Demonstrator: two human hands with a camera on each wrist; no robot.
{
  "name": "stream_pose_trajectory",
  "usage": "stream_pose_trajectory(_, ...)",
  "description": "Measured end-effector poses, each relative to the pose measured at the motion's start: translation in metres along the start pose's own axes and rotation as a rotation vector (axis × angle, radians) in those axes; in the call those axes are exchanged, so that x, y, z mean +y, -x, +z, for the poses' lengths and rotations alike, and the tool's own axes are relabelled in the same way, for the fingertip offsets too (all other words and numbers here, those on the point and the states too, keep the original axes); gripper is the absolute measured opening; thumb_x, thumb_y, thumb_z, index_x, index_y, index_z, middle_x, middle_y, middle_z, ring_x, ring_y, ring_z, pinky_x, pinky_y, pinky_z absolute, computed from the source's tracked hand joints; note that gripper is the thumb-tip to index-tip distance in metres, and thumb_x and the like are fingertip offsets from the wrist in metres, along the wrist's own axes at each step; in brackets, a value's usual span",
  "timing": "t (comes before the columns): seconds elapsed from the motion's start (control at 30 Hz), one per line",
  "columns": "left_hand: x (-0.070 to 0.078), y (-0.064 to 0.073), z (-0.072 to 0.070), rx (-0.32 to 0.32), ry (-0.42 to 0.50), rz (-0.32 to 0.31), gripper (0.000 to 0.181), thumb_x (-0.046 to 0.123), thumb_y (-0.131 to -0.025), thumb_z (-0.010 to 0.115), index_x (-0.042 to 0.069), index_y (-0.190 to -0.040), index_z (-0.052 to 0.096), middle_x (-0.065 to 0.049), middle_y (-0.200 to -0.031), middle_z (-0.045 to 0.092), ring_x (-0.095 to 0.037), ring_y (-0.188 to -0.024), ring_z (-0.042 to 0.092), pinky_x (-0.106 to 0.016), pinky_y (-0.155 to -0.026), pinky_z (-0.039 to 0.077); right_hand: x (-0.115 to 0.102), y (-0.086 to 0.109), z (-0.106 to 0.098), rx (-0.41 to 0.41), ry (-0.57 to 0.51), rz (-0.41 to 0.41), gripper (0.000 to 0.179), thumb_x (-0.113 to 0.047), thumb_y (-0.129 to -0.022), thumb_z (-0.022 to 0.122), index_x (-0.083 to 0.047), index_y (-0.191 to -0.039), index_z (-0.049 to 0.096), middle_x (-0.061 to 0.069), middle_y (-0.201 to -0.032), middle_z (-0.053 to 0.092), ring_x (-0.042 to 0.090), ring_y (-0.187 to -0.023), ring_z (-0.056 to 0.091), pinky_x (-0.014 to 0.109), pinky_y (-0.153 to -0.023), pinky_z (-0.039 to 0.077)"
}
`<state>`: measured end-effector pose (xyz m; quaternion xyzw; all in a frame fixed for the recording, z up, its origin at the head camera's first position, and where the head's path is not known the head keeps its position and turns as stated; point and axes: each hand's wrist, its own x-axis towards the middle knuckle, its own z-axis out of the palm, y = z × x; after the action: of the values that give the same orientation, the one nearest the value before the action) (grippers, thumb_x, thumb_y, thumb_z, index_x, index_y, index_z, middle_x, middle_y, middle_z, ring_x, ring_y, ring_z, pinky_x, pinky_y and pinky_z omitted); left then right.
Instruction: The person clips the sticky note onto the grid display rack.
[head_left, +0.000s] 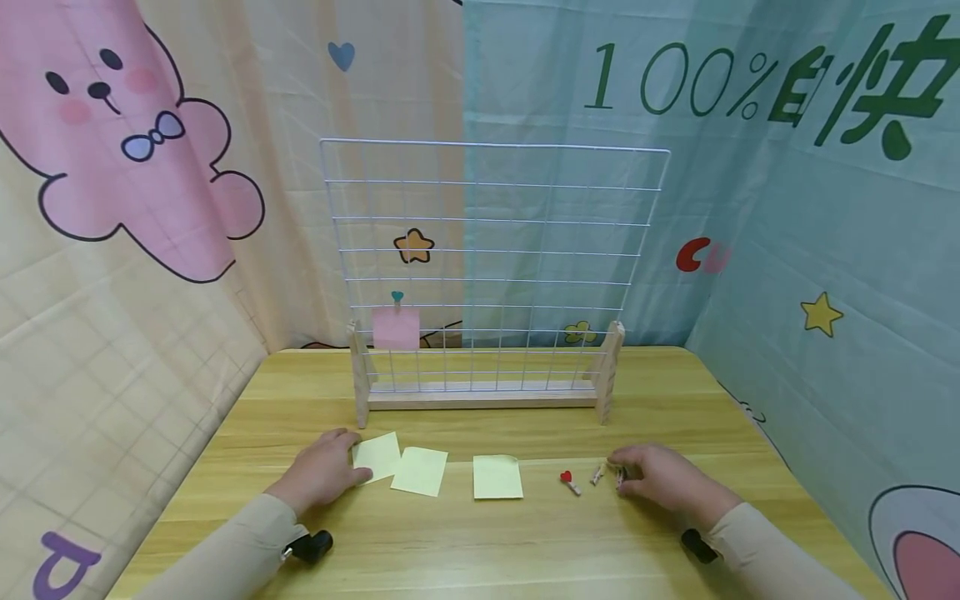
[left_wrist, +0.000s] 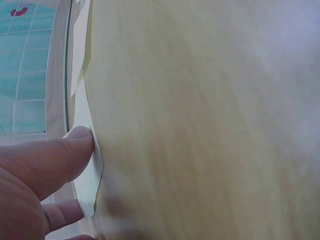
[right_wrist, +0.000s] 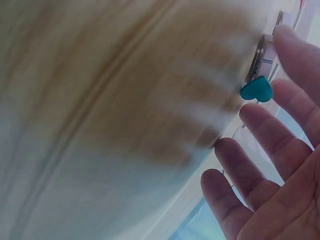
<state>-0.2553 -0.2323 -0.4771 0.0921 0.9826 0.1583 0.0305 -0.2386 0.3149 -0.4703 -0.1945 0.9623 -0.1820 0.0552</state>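
My left hand is at the left edge of a yellow sticky note, thumb on its near side and a finger at its far side in the left wrist view. A second yellow note lies beside it, and a third note sits further right. At the right, my right hand holds a small clothespin with a teal heart between thumb and index finger; the other fingers are spread. Left of that hand lie a red-heart clothespin and another small clothespin.
A white wire grid rack on a wooden stand stands at the back of the table. A pink note hangs on its left side from a teal-heart clip. Printed curtains surround the wooden table.
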Motion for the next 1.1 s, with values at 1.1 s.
stream_pose_trajectory(1.1, 0.0034, 0.0014, -0.001, 0.049, 0.17, -0.023, 0.06, 0.026, -0.083, 0.09, 0.005, -0.132, 0.063, -0.005, -0.109, 0.068, -0.026, -0.097, 0.063, -0.053, -0.091, 0.052, 0.0071, 0.0011, -0.0023, 0.023, 0.07, -0.003, 0.015, -0.012, -0.09, 0.081, -0.018, -0.104, 0.082, -0.01, -0.098, 0.072, 0.011, -0.092, 0.068, 0.036, -0.084, 0.059)
